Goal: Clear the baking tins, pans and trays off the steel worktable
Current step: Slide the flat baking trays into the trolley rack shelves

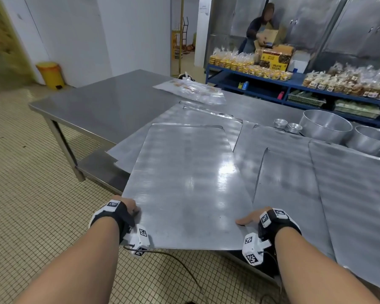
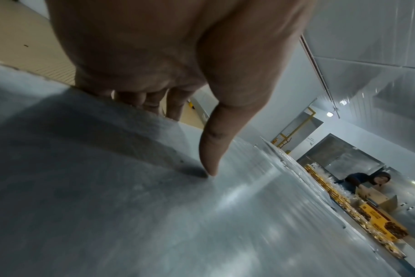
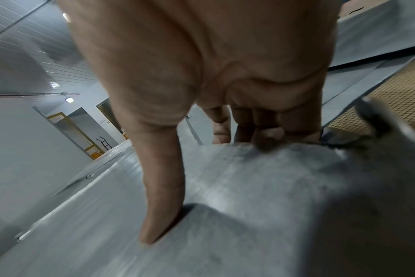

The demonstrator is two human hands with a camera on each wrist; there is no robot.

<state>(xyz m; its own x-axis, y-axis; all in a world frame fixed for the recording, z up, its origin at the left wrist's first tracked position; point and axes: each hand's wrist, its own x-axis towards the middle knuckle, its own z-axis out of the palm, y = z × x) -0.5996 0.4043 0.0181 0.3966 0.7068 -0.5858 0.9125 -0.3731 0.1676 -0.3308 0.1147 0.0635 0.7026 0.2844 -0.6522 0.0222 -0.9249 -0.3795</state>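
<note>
A large flat metal baking tray (image 1: pixel 184 183) juts past the near edge of the steel worktable (image 1: pixel 101 104), above other flat trays (image 1: pixel 206 115). My left hand (image 1: pixel 131 208) grips its near left edge, thumb on top (image 2: pixel 210 159) and fingers curled underneath. My right hand (image 1: pixel 248 220) grips the near right edge the same way, its thumb (image 3: pixel 159 215) pressed on the tray's top (image 3: pixel 225 206). More flat trays (image 1: pixel 349 194) lie to the right. Two round deep tins (image 1: pixel 325 126) and two small tins (image 1: pixel 286 126) stand at the back right.
Clear plastic bags (image 1: pixel 191 91) lie on the far part of the table. A blue rack (image 1: pixel 272 93) with bagged goods and a person (image 1: pixel 257 27) stand behind. A yellow bin (image 1: pixel 51 74) is at the left wall. Tiled floor (image 1: pixel 31 194) lies to my left.
</note>
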